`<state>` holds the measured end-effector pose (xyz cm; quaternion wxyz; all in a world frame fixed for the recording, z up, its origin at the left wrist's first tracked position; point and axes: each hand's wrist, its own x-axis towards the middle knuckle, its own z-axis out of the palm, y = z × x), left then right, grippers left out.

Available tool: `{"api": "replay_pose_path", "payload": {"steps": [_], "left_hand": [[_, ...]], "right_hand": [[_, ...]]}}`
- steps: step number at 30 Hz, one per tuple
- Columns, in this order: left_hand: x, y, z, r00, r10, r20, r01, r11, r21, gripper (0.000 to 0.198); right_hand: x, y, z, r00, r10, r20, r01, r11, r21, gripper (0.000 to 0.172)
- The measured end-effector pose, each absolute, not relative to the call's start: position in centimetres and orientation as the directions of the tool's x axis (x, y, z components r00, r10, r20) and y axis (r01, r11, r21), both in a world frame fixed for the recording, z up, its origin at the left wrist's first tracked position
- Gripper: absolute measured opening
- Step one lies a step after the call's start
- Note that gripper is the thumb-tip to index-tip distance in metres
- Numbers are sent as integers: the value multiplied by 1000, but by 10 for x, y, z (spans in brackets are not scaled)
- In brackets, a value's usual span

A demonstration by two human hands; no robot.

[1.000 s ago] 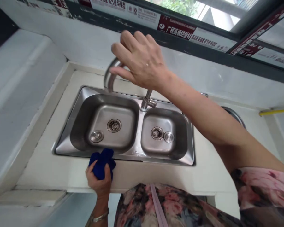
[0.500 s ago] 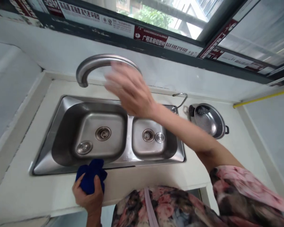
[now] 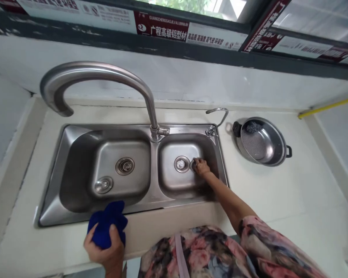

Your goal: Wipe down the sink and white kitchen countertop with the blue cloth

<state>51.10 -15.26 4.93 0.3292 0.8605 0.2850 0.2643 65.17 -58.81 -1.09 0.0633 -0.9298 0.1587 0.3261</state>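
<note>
A bunched blue cloth (image 3: 107, 227) is gripped in my left hand (image 3: 104, 247), just in front of the sink's near edge. My right hand (image 3: 201, 166) reaches down into the smaller right basin (image 3: 176, 185), its fingers closed on a round metal drain plug (image 3: 193, 165) beside the drain (image 3: 181, 164). The plug is partly covered by my fingers. In the larger left basin (image 3: 78, 173) another metal drain plug (image 3: 103, 185) lies near the drain strainer (image 3: 125, 166).
A tall curved faucet (image 3: 104, 71) arches over the left basin. At the sink's back right corner stands a thin small spout (image 3: 220, 112). On the counter (image 3: 278, 189) to the right sits a metal pot (image 3: 275, 146) with a scrubber (image 3: 253, 126) inside. A window frame (image 3: 118, 46) runs behind.
My right hand has moved from in front of the faucet down into the right basin, onto the drain plug there. My left hand still holds the blue cloth. The view has shifted slightly.
</note>
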Motion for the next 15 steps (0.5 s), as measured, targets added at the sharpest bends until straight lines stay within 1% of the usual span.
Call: {"api": "replay_pose_path", "payload": {"steps": [3, 7, 11, 15], "left_hand": [[511, -153, 51, 691, 665, 284, 317, -632, 707, 68], [511, -154, 52, 695, 653, 301, 324, -658, 680, 68], [508, -151, 51, 712, 637, 297, 335, -679, 653, 66], [506, -148, 51, 721, 621, 307, 337, -702, 627, 65]], "right_hand": [[646, -583, -32, 761, -235, -605, -338, -939, -59, 59], [645, -576, -56, 823, -150, -548, -284, -944, -168, 56], [654, -568, -74, 872, -63, -486, -222, -935, -278, 48], [658, -560, -85, 911, -13, -412, -179, -913, -366, 42]]}}
